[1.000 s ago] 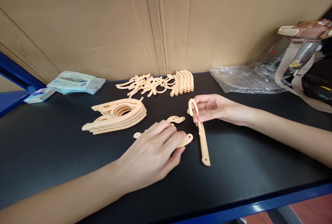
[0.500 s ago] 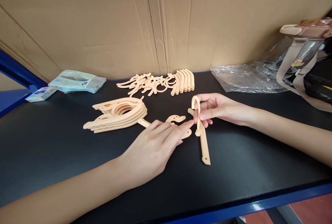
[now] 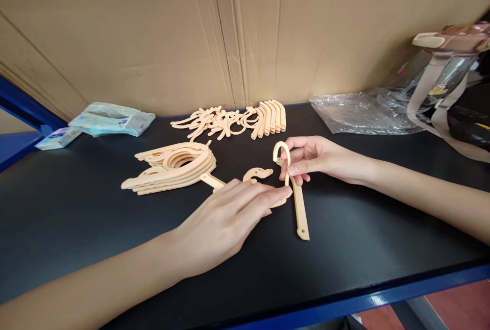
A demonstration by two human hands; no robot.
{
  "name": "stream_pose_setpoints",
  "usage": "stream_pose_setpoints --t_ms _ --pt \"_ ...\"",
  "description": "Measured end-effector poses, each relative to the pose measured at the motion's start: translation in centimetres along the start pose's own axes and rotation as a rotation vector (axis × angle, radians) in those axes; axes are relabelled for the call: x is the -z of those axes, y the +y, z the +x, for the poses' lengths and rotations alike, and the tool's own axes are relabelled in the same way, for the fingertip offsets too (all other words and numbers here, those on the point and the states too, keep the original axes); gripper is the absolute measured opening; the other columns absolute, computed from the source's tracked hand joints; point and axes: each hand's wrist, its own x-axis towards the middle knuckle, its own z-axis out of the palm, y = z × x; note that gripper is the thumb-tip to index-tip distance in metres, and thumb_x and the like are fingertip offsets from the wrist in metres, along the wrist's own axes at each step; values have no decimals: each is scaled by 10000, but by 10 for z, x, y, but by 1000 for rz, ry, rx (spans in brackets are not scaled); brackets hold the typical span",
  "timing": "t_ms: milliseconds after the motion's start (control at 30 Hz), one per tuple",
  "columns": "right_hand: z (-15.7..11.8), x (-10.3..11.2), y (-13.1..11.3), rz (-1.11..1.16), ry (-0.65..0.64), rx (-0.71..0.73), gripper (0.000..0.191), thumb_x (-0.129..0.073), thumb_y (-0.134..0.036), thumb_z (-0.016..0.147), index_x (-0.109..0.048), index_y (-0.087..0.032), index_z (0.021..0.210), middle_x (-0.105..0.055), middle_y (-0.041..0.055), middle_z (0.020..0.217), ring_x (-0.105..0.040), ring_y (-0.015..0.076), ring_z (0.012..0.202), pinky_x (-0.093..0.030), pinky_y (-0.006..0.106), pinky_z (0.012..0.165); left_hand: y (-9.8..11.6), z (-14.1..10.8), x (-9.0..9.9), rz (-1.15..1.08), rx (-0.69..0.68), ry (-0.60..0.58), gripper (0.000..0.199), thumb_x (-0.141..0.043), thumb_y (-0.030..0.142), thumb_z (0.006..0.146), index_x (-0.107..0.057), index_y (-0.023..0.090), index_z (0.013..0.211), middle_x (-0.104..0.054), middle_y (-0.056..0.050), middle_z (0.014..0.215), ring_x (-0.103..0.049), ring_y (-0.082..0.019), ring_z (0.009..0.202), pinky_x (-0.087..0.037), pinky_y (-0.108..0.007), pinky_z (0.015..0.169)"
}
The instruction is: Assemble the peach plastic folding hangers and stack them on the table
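Observation:
My right hand (image 3: 310, 159) pinches a cream plastic hook (image 3: 282, 147) between thumb and fingers, its curved end up. The lower end of the hook meets the fingertips of my left hand (image 3: 225, 218). My left hand lies palm down over flat cream pieces, its fingers pressed together; what its hidden fingers grip is unclear. A curved cream piece (image 3: 257, 173) shows beyond its knuckles, and the end of a strip (image 3: 212, 181) sticks out to the left. Under my right hand lies a straight cream bar (image 3: 300, 212), pointing toward the table's front.
Stacked cream hanger parts (image 3: 176, 169) lie left of centre. Behind are loose hooks (image 3: 214, 120) and a row of curved arms (image 3: 271, 117). Tissue packs (image 3: 111, 118) are at the back left. A clear plastic bag (image 3: 363, 115) and a strapped bottle (image 3: 444, 70) stand at the right.
My right hand has moved the hook slightly left, so its lower end now touches the fingertips of my left hand. The left hand has barely shifted.

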Motion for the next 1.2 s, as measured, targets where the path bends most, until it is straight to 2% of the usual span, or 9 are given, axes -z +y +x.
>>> stream_pose_setpoints --t_ms 233,367,567,900,1200 --pt "0 1 -2 51 -3 1 226 -717 -247 849 -537 -170 962 -722 27 897 -608 70 629 -425 210 572 1 2 1 7 11 9 378 -500 51 970 -478 143 1336 -640 -23 1141 -562 -132 978 -422 -238 847" --pt "-1 1 -3 30 -11 -7 220 -714 -241 849 -537 -166 956 -724 32 899 -602 68 625 -425 213 576 0 1 1 -9 -5 10 403 -512 54 967 -459 145 1356 -637 -26 1177 -564 -125 1024 -417 -228 869" --pt "1 -1 -2 13 16 -1 238 -723 -265 847 -532 -168 951 -723 34 915 -605 70 632 -422 212 575 -2 -1 0 -18 -54 -17 471 -497 -38 920 -461 139 1355 -640 -29 1199 -567 -128 1004 -410 -230 853" --pt "0 1 -2 28 2 -15 249 -729 -267 846 -532 -183 971 -730 21 890 -582 70 614 -414 215 565 -2 1 1 -15 -33 -16 588 -489 -90 878 -424 166 1403 -628 -16 1222 -567 -116 1050 -416 -234 857" --pt "0 -7 -2 -39 24 -34 285 -726 -329 842 -550 -164 993 -712 33 868 -565 77 652 -403 229 595 -2 -1 -1 -14 -34 -13 514 -490 -63 888 -483 158 1352 -655 -30 1209 -604 -130 1001 -453 -245 830"
